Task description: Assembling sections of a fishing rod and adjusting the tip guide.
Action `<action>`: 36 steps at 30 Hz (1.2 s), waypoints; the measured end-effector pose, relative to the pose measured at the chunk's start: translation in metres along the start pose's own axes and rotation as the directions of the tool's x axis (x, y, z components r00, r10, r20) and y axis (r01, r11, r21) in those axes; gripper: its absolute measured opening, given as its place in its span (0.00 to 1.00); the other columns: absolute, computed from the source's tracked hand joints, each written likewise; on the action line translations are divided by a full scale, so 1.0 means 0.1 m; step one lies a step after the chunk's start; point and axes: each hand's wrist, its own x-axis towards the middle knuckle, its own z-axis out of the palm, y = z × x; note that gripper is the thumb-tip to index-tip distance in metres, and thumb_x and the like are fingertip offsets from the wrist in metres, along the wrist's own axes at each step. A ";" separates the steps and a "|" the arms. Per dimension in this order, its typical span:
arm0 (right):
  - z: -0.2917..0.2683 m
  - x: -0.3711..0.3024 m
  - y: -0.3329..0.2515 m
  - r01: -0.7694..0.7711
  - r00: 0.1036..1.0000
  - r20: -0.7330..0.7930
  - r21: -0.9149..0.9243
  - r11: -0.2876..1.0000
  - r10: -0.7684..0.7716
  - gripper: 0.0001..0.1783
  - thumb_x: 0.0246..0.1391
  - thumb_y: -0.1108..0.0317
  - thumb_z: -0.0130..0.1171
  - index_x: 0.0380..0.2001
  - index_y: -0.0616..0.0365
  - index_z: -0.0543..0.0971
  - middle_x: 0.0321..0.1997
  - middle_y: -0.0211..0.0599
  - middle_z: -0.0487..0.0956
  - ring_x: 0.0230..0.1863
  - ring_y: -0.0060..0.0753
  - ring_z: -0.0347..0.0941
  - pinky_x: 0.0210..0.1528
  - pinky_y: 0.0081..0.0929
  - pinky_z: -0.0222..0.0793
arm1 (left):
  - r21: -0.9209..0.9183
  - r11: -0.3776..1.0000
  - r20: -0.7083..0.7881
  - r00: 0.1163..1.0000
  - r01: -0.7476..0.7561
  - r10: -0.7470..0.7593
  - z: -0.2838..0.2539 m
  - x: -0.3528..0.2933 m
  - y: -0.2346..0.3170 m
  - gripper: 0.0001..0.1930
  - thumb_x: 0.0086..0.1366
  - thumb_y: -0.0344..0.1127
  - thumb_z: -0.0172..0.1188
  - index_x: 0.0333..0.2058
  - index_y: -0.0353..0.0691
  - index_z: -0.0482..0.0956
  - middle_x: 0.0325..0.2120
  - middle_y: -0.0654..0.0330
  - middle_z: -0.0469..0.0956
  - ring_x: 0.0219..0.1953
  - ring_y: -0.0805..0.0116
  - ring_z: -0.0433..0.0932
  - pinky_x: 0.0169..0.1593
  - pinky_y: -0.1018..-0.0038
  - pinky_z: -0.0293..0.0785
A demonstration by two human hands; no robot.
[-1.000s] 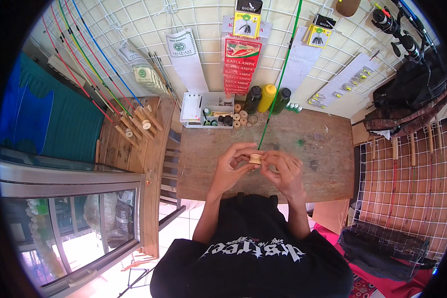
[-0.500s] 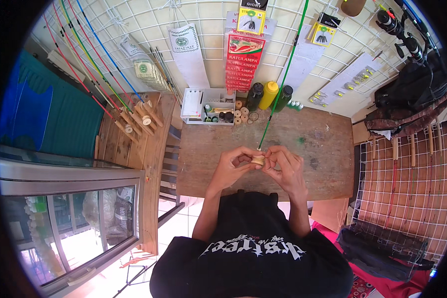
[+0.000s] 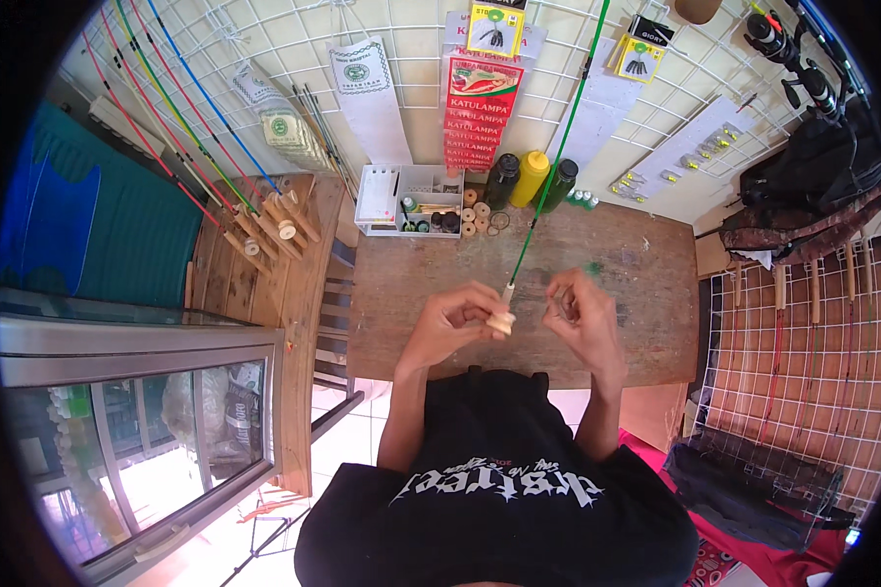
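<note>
Green rod point(image 3: 522, 256): one, above the wooden surface point(image 3: 646, 333). Wooden spool point(image 3: 502, 324): one, at the rod's lower end, clamped in left hand point(image 3: 450, 321). Right hand point(image 3: 587, 318): right of rod, off spool; fingers curled, contents indiscernible. Progress: spool seemingly positioned; fastening and remaining work cannot be told.

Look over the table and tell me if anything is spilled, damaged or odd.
A green stain marks the table, just beyond the right hand. It looks odd against the brown wood; whether it is wet or dry, I cannot tell. Nothing else stands out beyond general scuffs.
</note>
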 end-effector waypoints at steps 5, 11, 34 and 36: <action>0.11 -0.01 -0.08 0.069 0.994 -0.092 0.201 0.977 -0.052 0.12 0.43 0.81 0.63 0.34 0.59 0.77 0.34 0.32 0.78 0.24 0.19 0.71 0.22 0.16 0.65 | 0.098 0.993 -0.169 0.983 -0.061 0.077 -0.06 0.02 -0.09 0.16 0.49 0.13 0.64 0.39 0.30 0.78 0.41 0.55 0.71 0.42 0.67 0.76 0.46 0.74 0.78; 0.32 -0.10 -0.09 0.216 0.966 -0.187 0.212 0.953 -0.178 0.10 0.42 0.80 0.65 0.31 0.60 0.79 0.33 0.33 0.80 0.26 0.23 0.75 0.21 0.17 0.68 | 0.132 0.983 -0.159 0.976 -0.130 0.150 0.01 0.05 -0.06 0.17 0.49 0.12 0.63 0.39 0.30 0.78 0.42 0.55 0.69 0.42 0.67 0.76 0.47 0.73 0.78; 0.31 -0.12 -0.07 0.276 0.951 -0.155 0.035 0.961 -0.268 0.11 0.41 0.78 0.65 0.30 0.59 0.75 0.32 0.33 0.80 0.29 0.30 0.78 0.23 0.22 0.71 | 0.199 0.970 -0.134 0.976 -0.143 0.171 -0.02 0.08 -0.08 0.16 0.48 0.11 0.62 0.37 0.31 0.80 0.41 0.53 0.71 0.42 0.67 0.76 0.46 0.73 0.80; 0.31 -0.12 -0.07 0.308 0.938 -0.154 -0.046 0.950 -0.311 0.14 0.39 0.78 0.66 0.31 0.58 0.74 0.33 0.33 0.79 0.30 0.33 0.78 0.27 0.24 0.72 | 0.211 0.969 -0.123 0.980 -0.128 0.157 -0.02 0.08 -0.08 0.16 0.48 0.11 0.62 0.37 0.31 0.80 0.41 0.53 0.72 0.42 0.67 0.76 0.46 0.73 0.79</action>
